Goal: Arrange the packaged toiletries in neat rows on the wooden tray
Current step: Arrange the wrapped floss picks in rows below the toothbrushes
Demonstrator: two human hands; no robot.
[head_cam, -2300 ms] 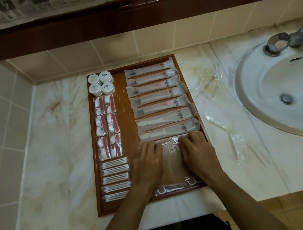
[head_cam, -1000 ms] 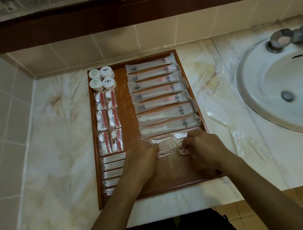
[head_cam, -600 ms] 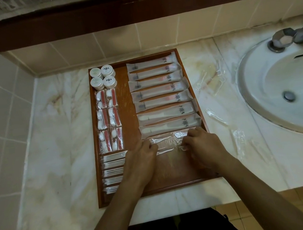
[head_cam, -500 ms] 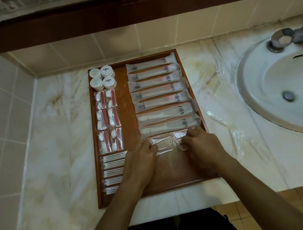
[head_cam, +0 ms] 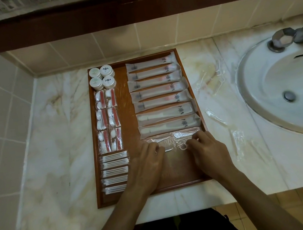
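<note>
On the wooden tray, toiletries are lying in rows: round tubs at 11 o'clock, cotton swab packs at 8, long sachets at 1. We are pinching clear floss packets just below the sachets, left hand and right hand with fingers curled together on the plastic. Marble counter is carrying the tray; a sink is sitting at 3 o'clock.

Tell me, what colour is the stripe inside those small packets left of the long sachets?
Red, beside white cotton pieces, in the small packets; clearest in the head view.
</note>
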